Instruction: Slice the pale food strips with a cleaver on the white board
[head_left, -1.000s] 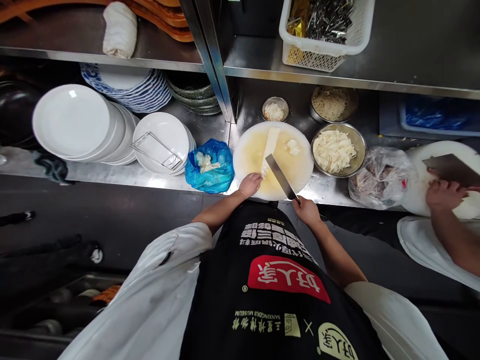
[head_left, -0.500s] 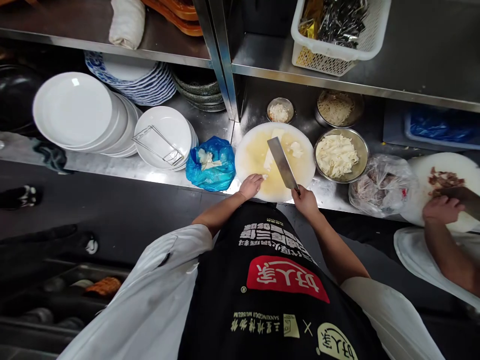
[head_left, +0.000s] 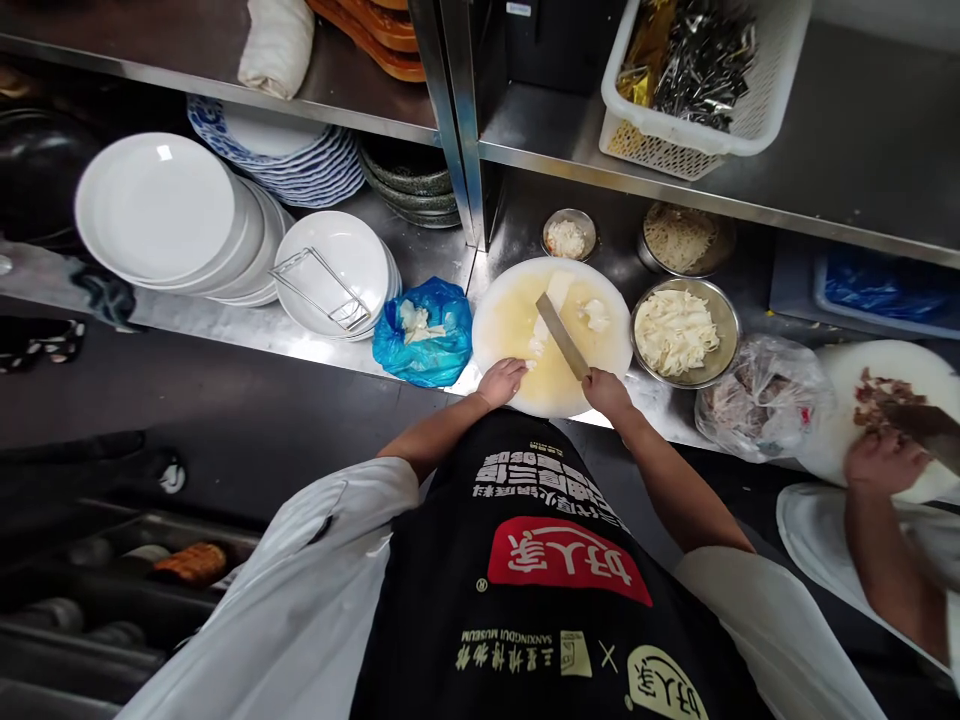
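Observation:
My right hand (head_left: 606, 392) is wrapped round the handle of a cleaver (head_left: 562, 335), its blade over the middle of a round white cutting board (head_left: 499, 340). My left hand (head_left: 504, 382) rests at the board's near left edge, fingers together beside a small pale piece; whether it grips the piece is unclear. Pale slices (head_left: 557, 290) and a pale lump (head_left: 596, 315) lie on the board. A steel bowl of pale slices (head_left: 676, 333) stands just right of it. At its left sits a blue plastic bag (head_left: 422, 340) with pale scraps on top.
Stacked white plates (head_left: 157, 208) stand left, one stack bearing a wire rack (head_left: 322, 285). Two more bowls sit behind the board. A clear bag of meat (head_left: 761, 395) lies right, beside a co-worker's hand (head_left: 885, 460) and cleaver. A shelf with a basket (head_left: 697, 140) overhangs.
The cleaver's blade has tilted more edge-on and its tip sits slightly lower on the board. The view has shifted a little. At the right, the co-worker's hand has moved on the other board.

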